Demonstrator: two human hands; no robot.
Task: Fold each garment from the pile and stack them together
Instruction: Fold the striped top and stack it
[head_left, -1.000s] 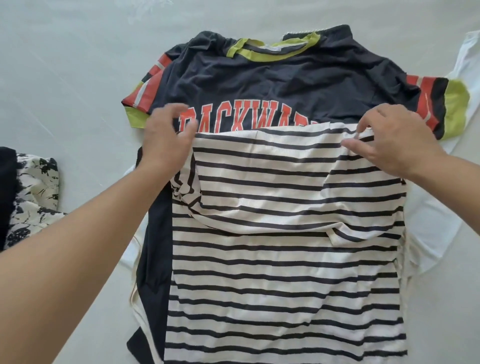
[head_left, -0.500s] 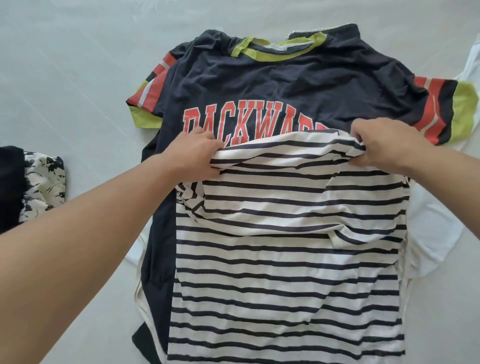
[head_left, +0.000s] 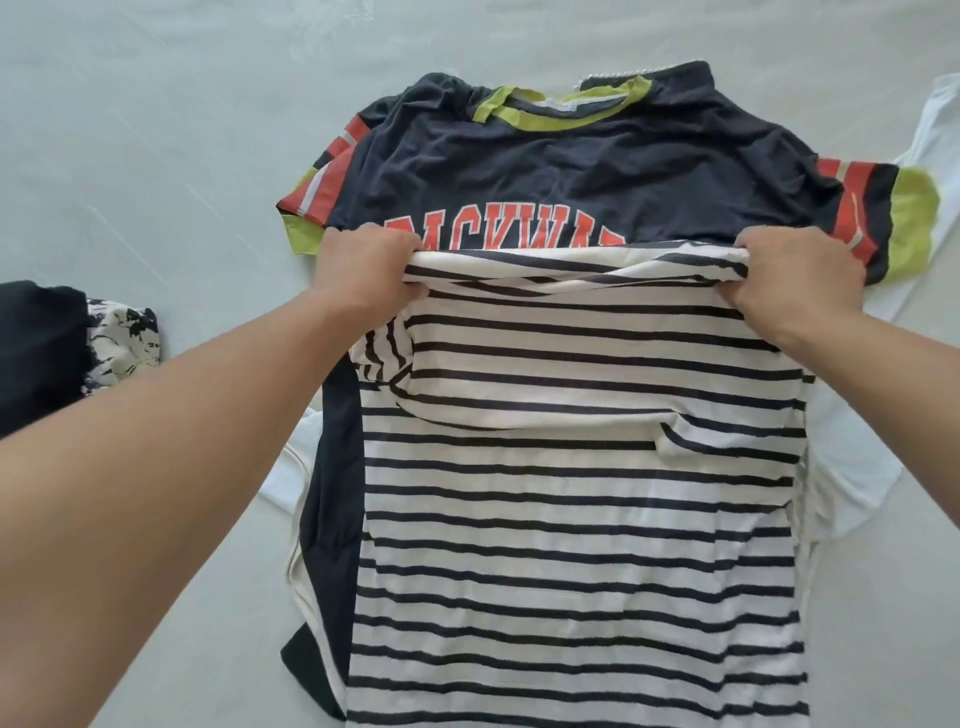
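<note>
A cream shirt with black stripes (head_left: 576, 499) lies in the middle of the view, its sides folded in. My left hand (head_left: 366, 270) grips its far left corner and my right hand (head_left: 795, 278) grips its far right corner, lifting that edge off the cloth below. Under it lies a navy T-shirt (head_left: 561, 171) with orange letters, a lime collar and orange-and-lime sleeves, spread flat. A white garment (head_left: 841, 467) lies beneath both and sticks out on the right.
At the left edge sits a small heap: a black garment (head_left: 36, 353) and a cream one with a black print (head_left: 124, 338). Everything rests on a pale grey surface (head_left: 156, 130).
Both hands went from resting flat on the striped shirt's far edge to pinching it, and have raised that edge. The view has shifted slightly closer.
</note>
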